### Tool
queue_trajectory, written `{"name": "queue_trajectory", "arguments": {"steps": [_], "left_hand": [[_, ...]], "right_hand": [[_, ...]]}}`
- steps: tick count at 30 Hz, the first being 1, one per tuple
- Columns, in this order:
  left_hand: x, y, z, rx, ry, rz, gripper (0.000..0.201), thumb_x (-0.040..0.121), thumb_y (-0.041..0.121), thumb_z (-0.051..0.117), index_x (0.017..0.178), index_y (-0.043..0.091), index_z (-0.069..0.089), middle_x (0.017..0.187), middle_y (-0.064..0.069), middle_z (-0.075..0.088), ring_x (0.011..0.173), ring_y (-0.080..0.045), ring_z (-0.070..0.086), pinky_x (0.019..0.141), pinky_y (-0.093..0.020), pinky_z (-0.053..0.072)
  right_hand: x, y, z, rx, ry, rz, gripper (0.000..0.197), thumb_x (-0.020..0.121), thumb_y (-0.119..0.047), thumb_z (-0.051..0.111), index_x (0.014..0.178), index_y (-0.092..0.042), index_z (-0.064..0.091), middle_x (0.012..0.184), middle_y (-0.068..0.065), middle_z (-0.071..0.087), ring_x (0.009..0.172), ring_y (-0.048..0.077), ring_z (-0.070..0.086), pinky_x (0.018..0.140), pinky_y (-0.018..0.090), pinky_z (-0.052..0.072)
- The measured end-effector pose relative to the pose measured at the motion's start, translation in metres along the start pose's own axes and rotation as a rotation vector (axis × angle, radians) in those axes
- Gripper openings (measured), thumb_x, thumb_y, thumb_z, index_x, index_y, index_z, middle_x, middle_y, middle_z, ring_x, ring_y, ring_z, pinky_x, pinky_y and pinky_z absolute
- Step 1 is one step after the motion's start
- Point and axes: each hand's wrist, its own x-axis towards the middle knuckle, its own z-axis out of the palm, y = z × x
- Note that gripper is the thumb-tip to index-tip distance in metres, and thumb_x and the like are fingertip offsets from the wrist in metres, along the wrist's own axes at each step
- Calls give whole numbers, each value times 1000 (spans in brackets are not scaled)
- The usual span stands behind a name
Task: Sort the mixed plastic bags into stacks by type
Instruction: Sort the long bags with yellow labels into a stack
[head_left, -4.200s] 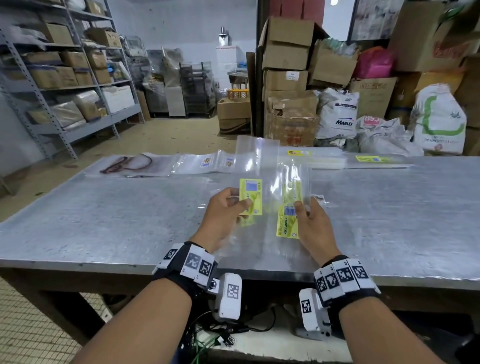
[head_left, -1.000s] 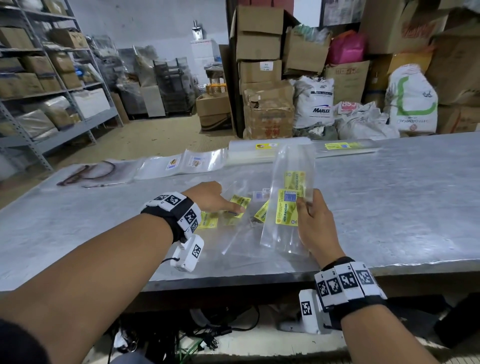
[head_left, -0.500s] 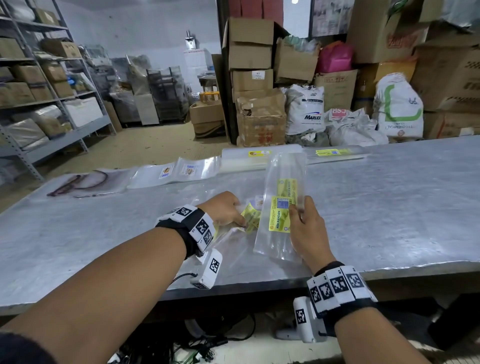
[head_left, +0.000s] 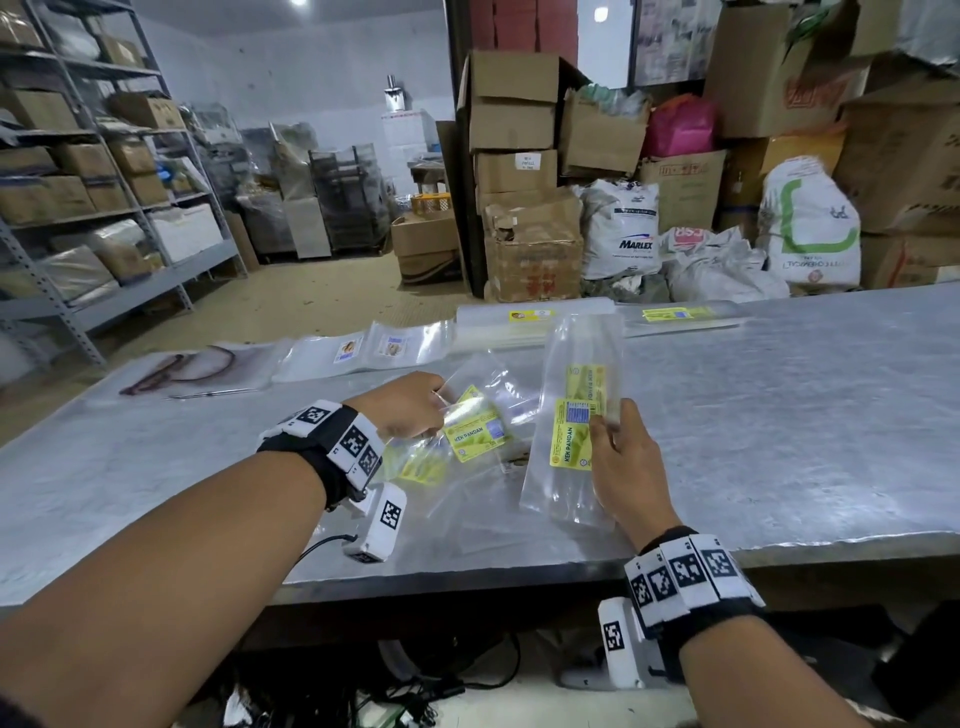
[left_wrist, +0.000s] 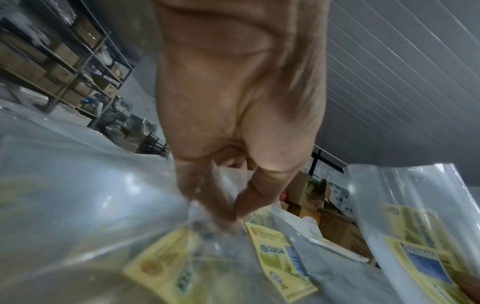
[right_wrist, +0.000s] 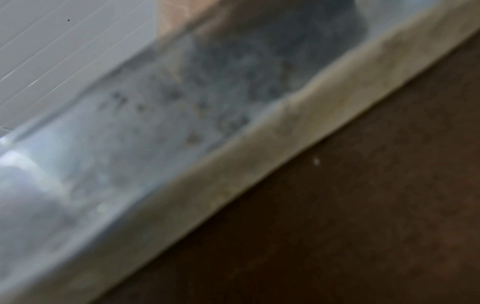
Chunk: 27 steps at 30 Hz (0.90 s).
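Note:
My left hand (head_left: 434, 413) pinches the corner of a clear bag with a yellow "KEK PANDAN" label (head_left: 475, 434) and holds it tilted just above the table. In the left wrist view the left hand's fingers (left_wrist: 241, 197) close on that clear bag (left_wrist: 161, 265). More yellow-labelled bags (head_left: 421, 470) lie loose beneath it. My right hand (head_left: 605, 423) grips a thin bundle of like bags (head_left: 576, 410), held upright with its lower end on the metal table (head_left: 779, 415). The right wrist view is blurred and shows only plastic and the table edge (right_wrist: 285, 127).
Along the table's far edge lie sorted piles: bags with small picture labels (head_left: 363, 348), a flat stack with a yellow label (head_left: 530, 316), a long narrow stack (head_left: 675, 314) and a big printed bag (head_left: 197, 366). Cardboard boxes, sacks and shelves stand beyond.
My left hand has taken hold of one labelled bag from the loose heap and raised it, tilted. The right hand still holds its bundle upright in about the same place.

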Motion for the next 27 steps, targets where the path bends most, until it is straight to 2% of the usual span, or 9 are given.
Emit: {"name": "queue_trajectory", "arguments": {"steps": [5,8,10,12,15,17,21,24,27], "left_hand": [[-4,-5,-15,-203,85,12,48,87,-13,51,126,12,62,123,-7,61,103,-22,64,75,-31,53],[-11,-8,-24,-326,127,32,48,87,-13,51,127,10,61,116,-13,68,90,-22,64,71,-31,51],[-17,-11,-27,-417,155,58,44,86,-13,54,122,10,64,107,-15,72,88,-25,65,74,-35,49],[-21,-13,-28,-521,190,75,35,86,-15,55,112,7,64,101,-17,71,90,-31,65,77,-38,49],[-28,-14,-26,-742,230,89,27,91,-19,50,100,5,60,110,-26,69,101,-38,67,74,-38,49],[-34,-13,-22,-874,243,98,28,93,-19,49,102,6,58,111,-26,69,97,-36,68,71,-36,51],[-45,-9,-13,-1049,246,130,33,92,-21,50,103,9,58,102,-21,67,86,-29,64,71,-33,51],[-51,-6,-4,-1093,261,138,37,91,-22,50,109,9,59,106,-18,58,86,-29,60,74,-33,53],[-58,-2,6,-1039,279,155,41,91,-20,52,119,10,57,111,-15,57,92,-31,60,75,-33,55]], "right_hand": [[-1,-3,-1,-9,0,-10,9,108,-24,45,101,-19,44,91,-16,63,70,10,66,50,19,44],[-2,-6,-1,3,0,7,9,108,-25,44,101,-20,45,94,-13,64,75,11,65,57,26,50],[-2,-8,-1,19,-5,30,8,108,-25,45,103,-19,47,95,-13,65,76,15,65,64,33,53],[-2,-10,-1,19,-5,44,11,108,-25,45,107,-16,49,101,-8,66,78,11,65,70,36,55],[0,-21,-1,2,12,38,13,108,-26,44,105,-15,49,99,-7,65,81,12,64,74,42,55],[2,-34,0,7,22,37,13,108,-26,44,99,-17,47,92,-11,61,81,16,63,75,42,53],[3,-61,9,43,18,0,21,107,-23,42,87,-19,43,87,2,60,80,23,59,68,36,45],[2,-77,21,136,-21,16,16,106,-23,41,101,-17,54,96,1,66,89,19,63,73,34,48],[0,-89,36,203,-45,25,21,105,-25,39,111,-21,59,101,-1,68,96,19,64,85,41,52]]}}
